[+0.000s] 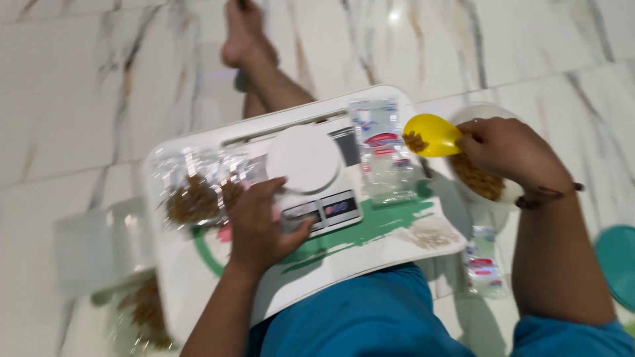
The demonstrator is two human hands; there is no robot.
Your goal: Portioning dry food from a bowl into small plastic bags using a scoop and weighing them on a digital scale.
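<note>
My right hand (512,151) grips a yellow scoop (433,134) holding a little brown snack, lifted just left of a white bowl (488,114) that has more of the brown snack in it. My left hand (259,223) rests on a white lap tray (291,264), its fingers on the front of a small kitchen scale (305,160) with a round white platform. Left of that hand lies a clear bag (195,192) filled with the brown snack. An unfilled clear plastic bag (383,155) lies on the tray right of the scale.
I sit on a marble floor (79,99) with a bare leg and foot (248,46) stretched out beyond the tray. Another flat clear bag (483,261) lies on the floor by my right arm. A clear container (92,244) and more filled bags (145,311) are at the left; a teal lid (618,261) at right.
</note>
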